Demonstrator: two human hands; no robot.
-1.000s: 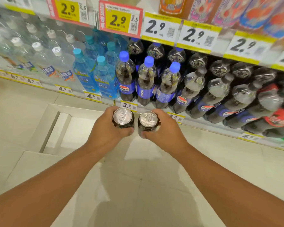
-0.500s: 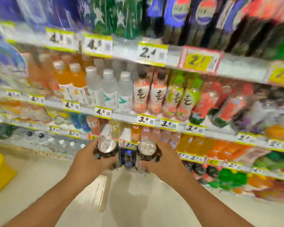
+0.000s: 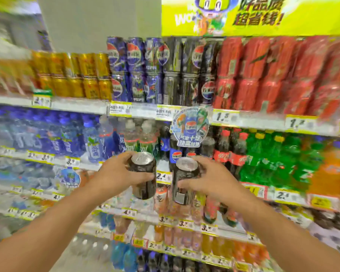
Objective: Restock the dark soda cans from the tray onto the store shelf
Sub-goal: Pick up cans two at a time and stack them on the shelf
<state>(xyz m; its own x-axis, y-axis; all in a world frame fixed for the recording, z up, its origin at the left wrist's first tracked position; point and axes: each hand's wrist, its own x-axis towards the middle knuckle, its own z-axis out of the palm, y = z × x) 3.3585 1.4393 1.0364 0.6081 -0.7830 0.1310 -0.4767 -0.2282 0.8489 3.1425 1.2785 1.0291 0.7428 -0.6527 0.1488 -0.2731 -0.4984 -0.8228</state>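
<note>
My left hand (image 3: 116,175) grips a dark soda can (image 3: 142,173) with a silver top, held upright in front of the shelves. My right hand (image 3: 210,179) grips a second dark soda can (image 3: 185,177) just to its right, a small gap between the two. Both cans hang at mid-shelf height. On the top shelf (image 3: 145,110), stacked dark cans (image 3: 186,71) stand between blue cans (image 3: 133,69) and red cans (image 3: 263,75). The tray is out of view. The picture is motion-blurred.
Gold cans (image 3: 77,75) fill the top shelf's left part. Soda and water bottles (image 3: 224,150) crowd the shelf behind my hands, green bottles (image 3: 273,160) to the right. Lower shelves hold more drinks. A yellow-green banner (image 3: 263,14) hangs above.
My view has swung up from the floor-level bottles to the top shelves. Both hands have risen with the cans, which have drawn slightly apart and now show their sides.
</note>
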